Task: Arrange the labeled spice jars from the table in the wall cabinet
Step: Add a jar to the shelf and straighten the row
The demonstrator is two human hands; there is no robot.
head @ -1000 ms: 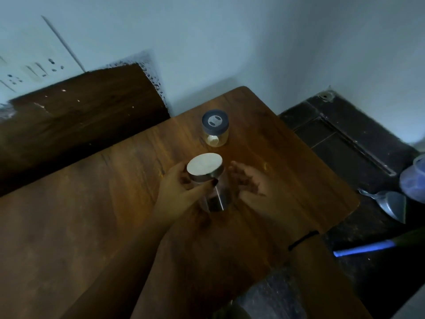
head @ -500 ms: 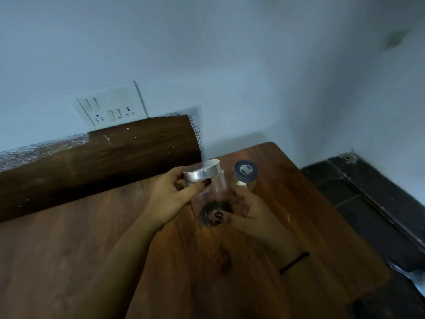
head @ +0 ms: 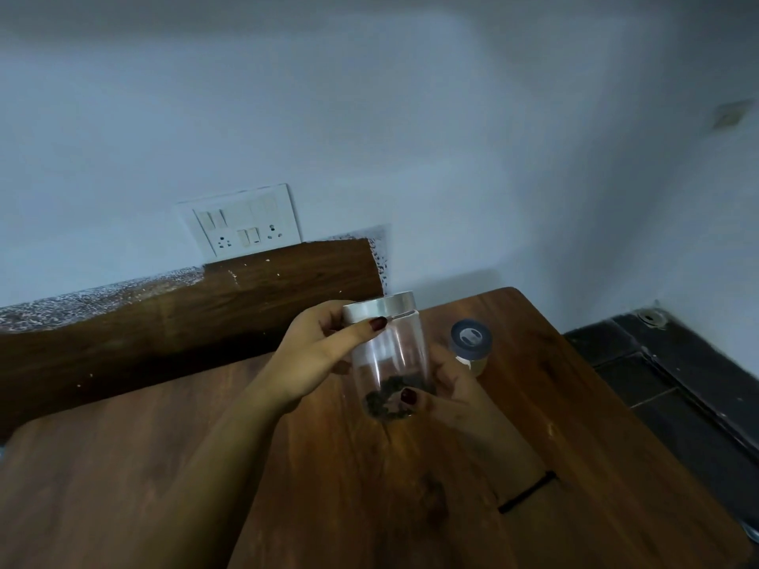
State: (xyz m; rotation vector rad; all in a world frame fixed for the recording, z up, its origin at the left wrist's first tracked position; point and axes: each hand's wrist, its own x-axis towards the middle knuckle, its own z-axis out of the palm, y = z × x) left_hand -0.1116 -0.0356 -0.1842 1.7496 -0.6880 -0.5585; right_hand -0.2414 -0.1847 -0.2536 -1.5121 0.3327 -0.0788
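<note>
Whereas a second ago the clear jar (head: 388,351) stood on the tabletop (head: 575,404), it is now raised off the wood, in front of the small dark-lidded jar (head: 471,347) that stands behind it; the carry to the wall cabinet, which is out of view, has probably begun; the left hand (head: 316,355) pinches the silver lid (head: 380,308), the right hand (head: 451,388) cups the base; the jar's long axis runs near vertical, lid upward, leaning slightly, dark spice at the bottom.

Wooden table (head: 583,425) with one jar on it
A small clear jar (head: 471,347) with a dark lid stood upright on the brown tabletop, near the far right corner, apart from the edges.
</note>
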